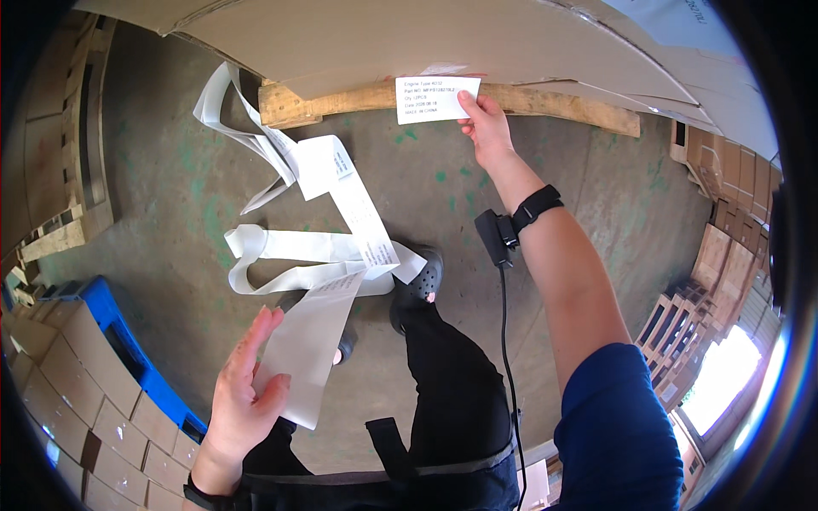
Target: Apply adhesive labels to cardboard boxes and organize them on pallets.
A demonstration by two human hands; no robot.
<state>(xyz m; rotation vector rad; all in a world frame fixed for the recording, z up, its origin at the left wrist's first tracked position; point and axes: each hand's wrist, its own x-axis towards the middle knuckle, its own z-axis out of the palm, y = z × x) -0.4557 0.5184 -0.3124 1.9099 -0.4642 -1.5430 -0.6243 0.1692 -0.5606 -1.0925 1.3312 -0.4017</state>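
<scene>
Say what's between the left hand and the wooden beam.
Head view: a looped label strip, with floor showing around it, between left hand and beam.

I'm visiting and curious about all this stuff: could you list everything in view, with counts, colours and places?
Label: one, white, in the right hand
Label strip: at least one, white, looping from floor to left hand
Large box: one, brown, top
Wooden beam: one, tan, below the large box
Smaller boxes: many, brown, left and right
Blue pallet: one, blue, lower left
Wooden pallets: several, tan, left and right
Floor: one, grey with green marks, middle
Cable: one, black, beside right forearm
Shoes: two, dark, lower middle
Wristbands: two, black, both wrists
Left hand: one, bare, lower left
Right hand: one, bare, upper middle
</scene>
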